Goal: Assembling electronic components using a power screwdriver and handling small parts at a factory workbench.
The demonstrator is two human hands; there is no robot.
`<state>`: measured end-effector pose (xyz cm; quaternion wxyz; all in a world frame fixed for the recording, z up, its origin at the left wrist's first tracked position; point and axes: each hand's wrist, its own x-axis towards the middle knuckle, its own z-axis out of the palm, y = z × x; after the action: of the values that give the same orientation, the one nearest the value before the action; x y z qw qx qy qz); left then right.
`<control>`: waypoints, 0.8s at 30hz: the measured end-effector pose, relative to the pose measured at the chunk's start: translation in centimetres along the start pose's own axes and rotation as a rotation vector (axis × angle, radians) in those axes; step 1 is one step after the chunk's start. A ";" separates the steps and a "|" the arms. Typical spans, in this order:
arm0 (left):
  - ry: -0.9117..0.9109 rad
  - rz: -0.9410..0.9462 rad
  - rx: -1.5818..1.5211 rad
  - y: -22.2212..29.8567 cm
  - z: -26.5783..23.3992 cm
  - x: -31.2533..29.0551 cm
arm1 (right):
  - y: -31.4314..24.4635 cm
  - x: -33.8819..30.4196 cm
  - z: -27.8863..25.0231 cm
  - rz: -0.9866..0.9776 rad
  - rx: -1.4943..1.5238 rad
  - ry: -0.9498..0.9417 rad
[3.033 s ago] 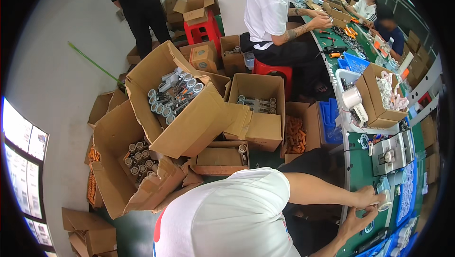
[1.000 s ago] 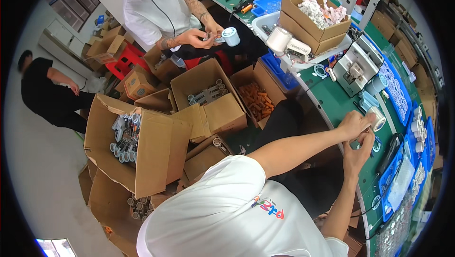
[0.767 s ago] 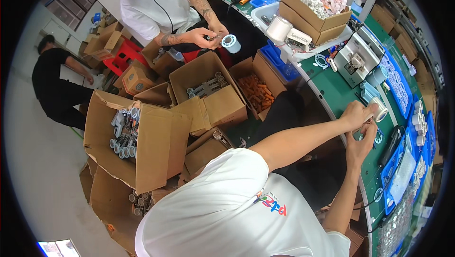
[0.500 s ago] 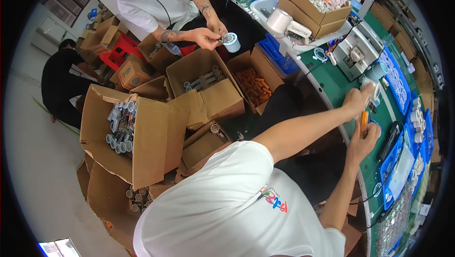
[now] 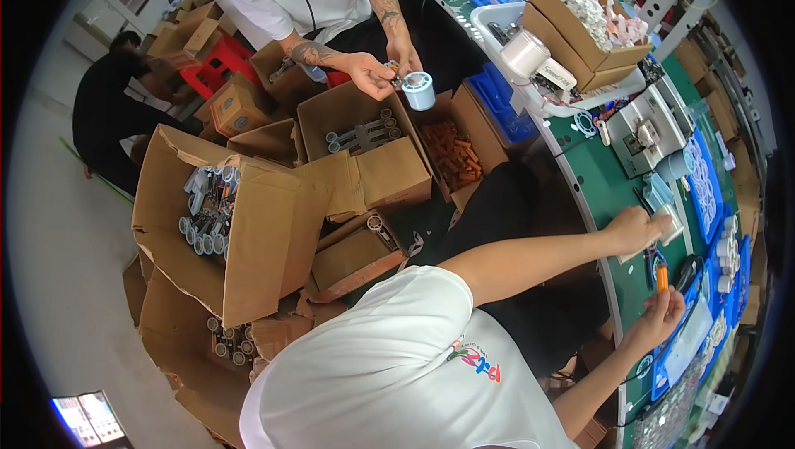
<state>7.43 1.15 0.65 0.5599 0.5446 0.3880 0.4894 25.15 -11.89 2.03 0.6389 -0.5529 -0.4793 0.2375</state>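
Holds a white round part point(image 5: 672, 224) in the left hand point(image 5: 633, 231), over the green table point(image 5: 593, 187); pinches an orange stick point(image 5: 662, 278) in the right hand point(image 5: 656, 321), hands apart. Points the stick's long axis toward the left hand, just short of the white part.

Open carton point(image 5: 199, 38) on a red stool point(image 5: 217, 70), person in black point(image 5: 112, 114) nearby (bent over)

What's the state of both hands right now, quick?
Left hand: closed, holding the white part.
Right hand: closed, pinching the orange part at its lower end.
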 end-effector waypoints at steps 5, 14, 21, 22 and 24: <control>-0.001 0.034 0.020 0.0 -0.3 -0.2 | 0.6 0.3 -0.8 0.110 0.173 0.050; -0.004 0.074 -0.058 0.1 -0.9 -0.9 | -0.5 1.3 1.4 -0.002 -0.395 0.054; 0.011 0.101 -0.106 0.2 -1.2 -1.1 | -1.2 0.3 4.0 -0.107 -0.696 -0.071; 0.010 0.101 -0.112 0.2 -1.1 -1.1 | -1.2 0.3 4.1 -0.110 -0.725 -0.078; 0.005 0.102 -0.109 0.0 -0.9 -0.9 | -1.0 0.4 4.2 -0.106 -0.726 -0.077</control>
<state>6.34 0.45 0.47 0.5620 0.5314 0.3337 0.5389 21.45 -9.85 2.81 0.3941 -0.7086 -0.5840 0.0392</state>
